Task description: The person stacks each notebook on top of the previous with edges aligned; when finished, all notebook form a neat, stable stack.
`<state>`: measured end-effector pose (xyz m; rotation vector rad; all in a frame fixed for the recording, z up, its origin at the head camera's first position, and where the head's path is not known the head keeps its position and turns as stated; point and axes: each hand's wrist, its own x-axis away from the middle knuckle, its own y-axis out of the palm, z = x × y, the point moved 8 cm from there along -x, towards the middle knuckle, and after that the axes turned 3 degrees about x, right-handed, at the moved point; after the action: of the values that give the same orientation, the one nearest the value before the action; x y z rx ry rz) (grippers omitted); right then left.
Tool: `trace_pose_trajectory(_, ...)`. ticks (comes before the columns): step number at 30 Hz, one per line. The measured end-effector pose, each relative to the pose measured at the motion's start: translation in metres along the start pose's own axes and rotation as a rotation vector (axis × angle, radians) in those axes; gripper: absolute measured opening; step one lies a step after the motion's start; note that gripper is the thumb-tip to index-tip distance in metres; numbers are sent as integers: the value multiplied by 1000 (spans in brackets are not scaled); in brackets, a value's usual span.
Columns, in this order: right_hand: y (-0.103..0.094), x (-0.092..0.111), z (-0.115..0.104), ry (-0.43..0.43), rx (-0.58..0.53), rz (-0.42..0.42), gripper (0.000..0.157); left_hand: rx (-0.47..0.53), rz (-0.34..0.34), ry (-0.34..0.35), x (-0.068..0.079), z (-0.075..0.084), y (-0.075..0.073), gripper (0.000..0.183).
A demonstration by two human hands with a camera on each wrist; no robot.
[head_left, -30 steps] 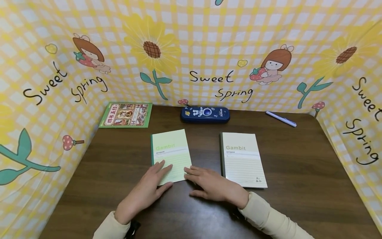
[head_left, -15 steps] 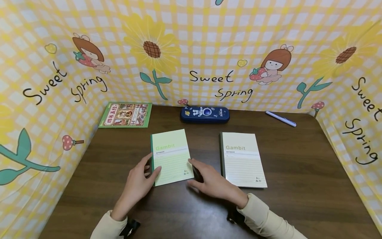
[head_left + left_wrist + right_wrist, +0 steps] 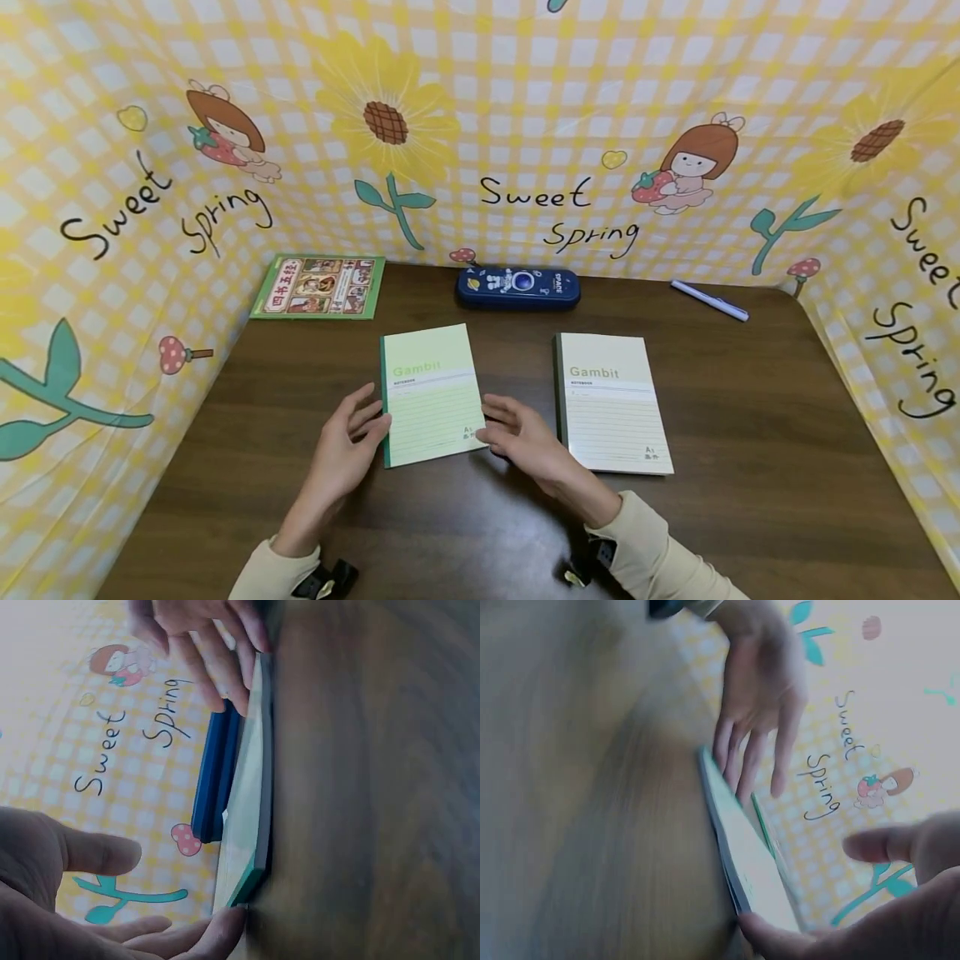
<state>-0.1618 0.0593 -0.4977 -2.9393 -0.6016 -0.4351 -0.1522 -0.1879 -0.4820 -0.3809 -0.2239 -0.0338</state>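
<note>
A pale green Gambit notebook with a dark green spine lies flat on the table, slightly turned. My left hand is at its spine side, fingers loosely bent and thumb near the edge. Across from it, my right hand is at the lower right edge, thumb by the corner. The left wrist view shows the notebook edge-on, with left fingertips at its spine corner and the thumb held away. In the right wrist view, a right fingertip meets the near end of the notebook; the thumb stands apart. Neither hand grips it.
A cream Gambit notebook with a dark spine lies to the right. Along the back are a green-bordered book, a navy space-print pencil case and a lilac pen. Yellow checked cloth walls the table on three sides.
My left hand has slid leftward off the cover to the spine edge. The right hand has turned from palm-down to sideways at the right edge. The green notebook stays in about the same place.
</note>
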Motion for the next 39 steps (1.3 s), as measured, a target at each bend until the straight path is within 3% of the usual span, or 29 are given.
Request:
trace_pose_trajectory(3, -1, -1, 6, 92, -212, 17, 65, 116, -21, -46, -1, -4, -2, 63)
trace_pose_trajectory(7, -3, -2, 9, 139, -318, 55, 64, 232, -57, -100, -1, -9, -2, 63)
trace_pose_trajectory(15, -3, -5, 12, 141, -264, 70, 64, 273, -104, -148, -2, -18, 2, 61)
trace_pose_trajectory(28, -8, -11, 16, 64, -178, 93, 51, 251, -97, -132, -5, -25, 2, 60)
trace_pose_trajectory(39, -7, -14, 18, 78, -247, 66, 54, 254, -93, -122, -5, -22, 0, 60)
